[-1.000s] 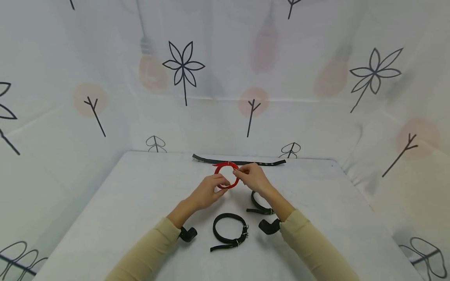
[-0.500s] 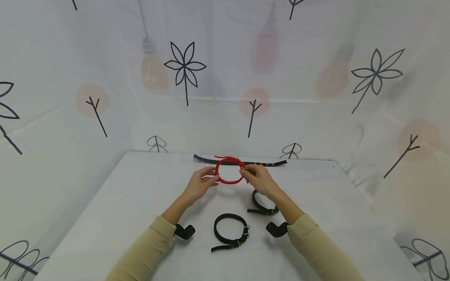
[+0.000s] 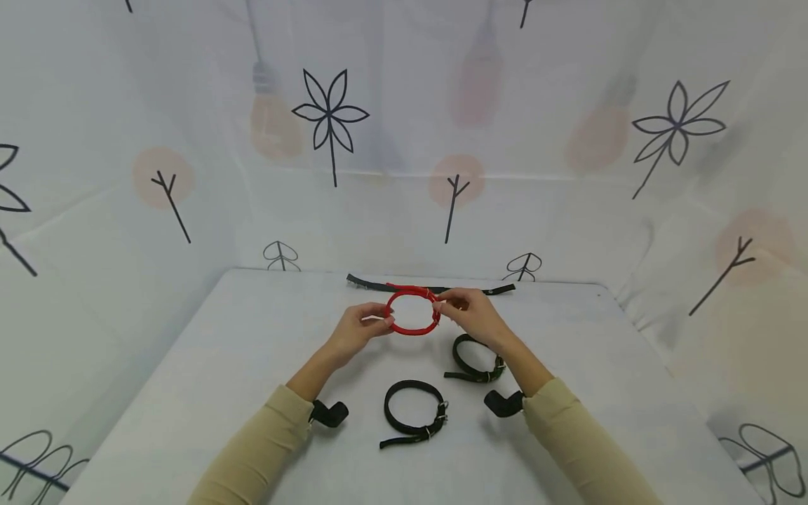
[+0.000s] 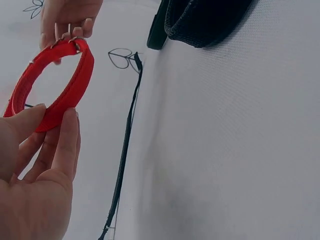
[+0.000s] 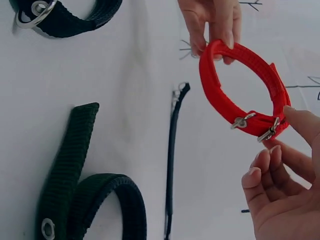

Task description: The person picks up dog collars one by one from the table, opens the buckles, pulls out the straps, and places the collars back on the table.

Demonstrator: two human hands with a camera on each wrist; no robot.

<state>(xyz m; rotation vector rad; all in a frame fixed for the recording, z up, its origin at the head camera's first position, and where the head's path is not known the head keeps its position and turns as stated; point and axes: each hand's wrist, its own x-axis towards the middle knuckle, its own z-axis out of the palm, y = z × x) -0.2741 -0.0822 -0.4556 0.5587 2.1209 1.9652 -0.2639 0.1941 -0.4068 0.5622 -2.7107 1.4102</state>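
Observation:
A red buckled collar (image 3: 413,332), closed into a loop, is held up over the far part of the table. My left hand (image 3: 353,333) pinches its left side between thumb and fingers, as the left wrist view also shows. On the opposite side my right hand (image 3: 476,315) grips the collar near its metal buckle (image 5: 269,129). The right wrist view shows thumb and index finger at the strap beside the buckle, the other fingers loosely bent. A metal ring (image 5: 243,121) sits next to the buckle, and the strap's free end points to the far left in the head view.
A black collar (image 3: 386,407) lies looped on the white table (image 3: 252,365) nearer me. A dark green looped collar (image 3: 459,358) lies below my right forearm. Along the back edge stretches a dark unbuckled collar (image 3: 372,285). Patterned cloth (image 3: 391,224) hangs behind.
My left hand has shifted from the bottom of the red collar to its left side. My right hand has moved slightly right and its fingers sit higher. The loop looks wider.

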